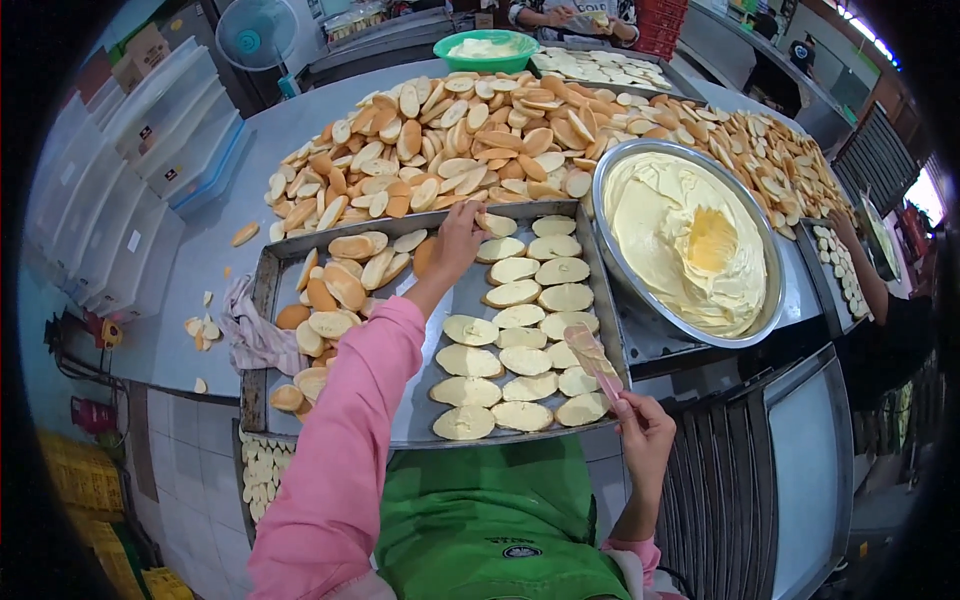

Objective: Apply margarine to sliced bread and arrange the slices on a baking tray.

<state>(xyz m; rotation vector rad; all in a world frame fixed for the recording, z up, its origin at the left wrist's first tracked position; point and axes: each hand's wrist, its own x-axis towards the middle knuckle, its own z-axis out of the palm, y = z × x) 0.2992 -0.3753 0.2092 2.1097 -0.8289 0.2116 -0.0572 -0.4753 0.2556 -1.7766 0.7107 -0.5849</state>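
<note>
My left hand, in a pink sleeve, reaches to the top of the metal tray, its fingers closed on a cream-topped bread slice. Rows of oval slices coated with pale cream cover the tray's right side; plain slices are heaped on its left. My right hand grips a pink spatula smeared with cream over the lower right of the tray. Just right of the tray sits a large steel bowl of pale cream with a yellow patch.
A long bread pile lies behind, with a green basin and another tray. Co-workers' hands are at back and right. Plastic bins and a cloth are left; stacked trays stand lower right.
</note>
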